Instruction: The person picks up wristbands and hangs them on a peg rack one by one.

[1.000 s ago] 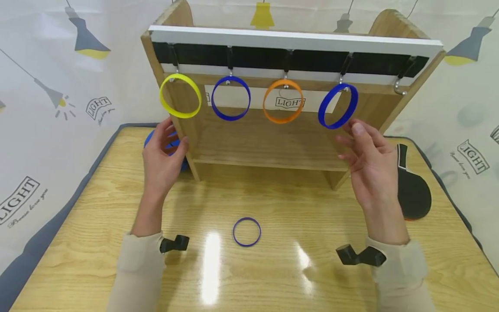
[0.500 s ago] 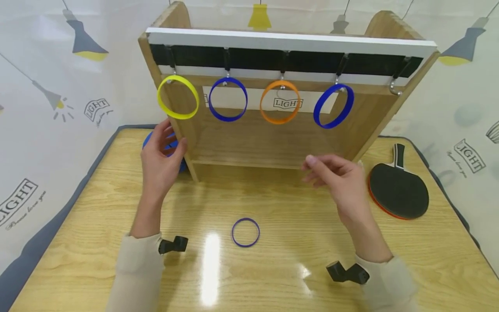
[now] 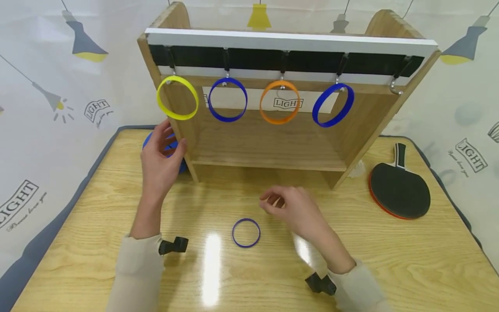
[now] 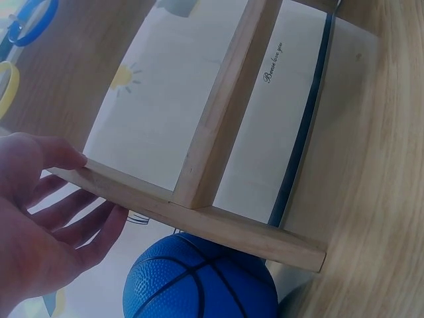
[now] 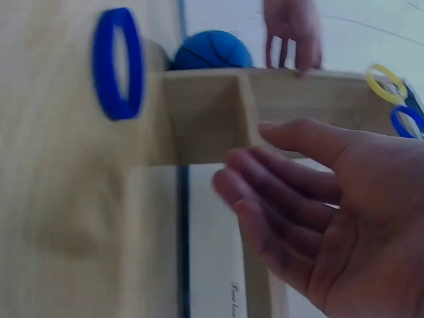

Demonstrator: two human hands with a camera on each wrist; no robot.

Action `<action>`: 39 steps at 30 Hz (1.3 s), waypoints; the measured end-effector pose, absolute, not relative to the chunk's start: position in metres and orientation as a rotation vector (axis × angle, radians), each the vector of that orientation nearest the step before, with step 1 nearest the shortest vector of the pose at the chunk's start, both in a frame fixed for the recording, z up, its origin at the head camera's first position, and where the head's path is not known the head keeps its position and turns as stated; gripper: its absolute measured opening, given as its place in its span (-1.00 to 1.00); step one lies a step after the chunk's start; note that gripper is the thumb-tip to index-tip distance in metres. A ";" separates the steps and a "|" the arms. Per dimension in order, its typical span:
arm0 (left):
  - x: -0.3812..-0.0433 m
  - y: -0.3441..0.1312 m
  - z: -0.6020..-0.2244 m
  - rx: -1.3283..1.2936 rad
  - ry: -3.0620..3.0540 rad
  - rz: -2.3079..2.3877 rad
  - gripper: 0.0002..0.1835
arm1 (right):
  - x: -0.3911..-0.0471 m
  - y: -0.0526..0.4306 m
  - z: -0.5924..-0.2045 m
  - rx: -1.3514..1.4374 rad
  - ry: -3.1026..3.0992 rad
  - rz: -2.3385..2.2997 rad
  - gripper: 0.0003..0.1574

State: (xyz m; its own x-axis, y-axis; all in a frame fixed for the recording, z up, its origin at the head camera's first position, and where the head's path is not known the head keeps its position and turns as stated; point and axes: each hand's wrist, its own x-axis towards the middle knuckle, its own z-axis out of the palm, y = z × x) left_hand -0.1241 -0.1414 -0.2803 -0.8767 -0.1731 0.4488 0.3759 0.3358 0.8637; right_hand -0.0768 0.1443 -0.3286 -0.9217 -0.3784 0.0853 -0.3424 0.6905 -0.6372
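Note:
My left hand (image 3: 160, 158) holds the left side panel of a wooden shelf (image 3: 269, 160), thumb at its front edge and fingers on the outer side. My right hand (image 3: 298, 210) hovers over the table, fingers loosely bent and holding nothing. Left of it, a thin blue ring (image 3: 259, 234) lies flat on the tabletop, untouched. From hooks along the shelf's front rail hang a yellow ring (image 3: 180, 117), a blue ring (image 3: 228, 120), an orange ring (image 3: 279, 122) and another blue ring (image 3: 348, 103). The rightmost hook (image 3: 395, 89) bears no ring.
A blue ball (image 4: 199, 278) with black seams sits against the shelf's outer left side. On the right of the table (image 3: 409, 260) lies a black table tennis paddle (image 3: 399, 190). Behind everything hangs a lamp-printed cloth (image 3: 50, 26).
My right hand has come away from the right hanging blue ring, moving down and left toward the ring on the table. My left hand has stayed at the shelf's side.

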 end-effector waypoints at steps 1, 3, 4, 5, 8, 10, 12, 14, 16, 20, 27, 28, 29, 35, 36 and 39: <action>-0.125 -0.142 -0.281 -0.176 -2.135 -1.569 -0.53 | -0.076 0.141 -0.333 -0.603 2.850 -0.988 -0.85; -0.126 -0.143 -0.283 -0.178 -2.128 -1.577 -0.53 | -0.075 0.136 -0.341 -0.602 2.857 -0.878 -0.84; -0.128 -0.144 -0.285 -0.182 -2.124 -1.579 -0.53 | -0.074 0.134 -0.344 -0.603 2.851 -0.841 -0.84; -0.130 -0.145 -0.287 -0.183 -2.121 -1.582 -0.53 | -0.073 0.132 -0.348 -0.608 2.844 -0.812 -0.83; -0.137 -0.150 -0.297 -0.183 -2.114 -1.584 -0.52 | -0.071 0.128 -0.356 -0.629 2.821 -0.741 -0.79; -0.141 -0.154 -0.303 -0.180 -2.104 -1.589 -0.51 | -0.070 0.126 -0.360 -0.642 2.809 -0.716 -0.77; -0.143 -0.156 -0.307 -0.182 -2.095 -1.595 -0.51 | -0.069 0.124 -0.362 -0.654 2.807 -0.700 -0.77; -0.144 -0.157 -0.308 -0.186 -2.087 -1.604 -0.51 | -0.069 0.123 -0.363 -0.655 2.800 -0.706 -0.78; -0.144 -0.158 -0.308 -0.184 -2.087 -1.602 -0.52 | -0.070 0.122 -0.364 -0.654 2.796 -0.714 -0.80; -0.132 -0.150 -0.292 -0.167 -2.103 -1.595 -0.53 | -0.070 0.121 -0.365 -0.652 2.808 -0.719 -0.84; -0.125 -0.144 -0.281 -0.173 -2.106 -1.603 -0.53 | -0.072 0.121 -0.368 -0.646 2.826 -0.722 -0.94; -0.125 -0.144 -0.281 -0.177 -2.106 -1.604 -0.52 | -0.072 0.122 -0.368 -0.642 2.824 -0.726 -0.95; -0.126 -0.144 -0.282 -0.180 -2.106 -1.605 -0.52 | -0.072 0.122 -0.368 -0.636 2.822 -0.730 -0.94; -0.126 -0.143 -0.282 -0.192 -2.104 -1.610 -0.52 | -0.074 0.130 -0.360 -0.617 2.810 -0.787 -0.91; -0.126 -0.143 -0.282 -0.192 -2.105 -1.610 -0.52 | -0.074 0.132 -0.358 -0.621 2.803 -0.799 -0.91; -0.126 -0.142 -0.282 -0.193 -2.110 -1.607 -0.52 | -0.074 0.138 -0.349 -0.661 2.771 -0.830 -0.90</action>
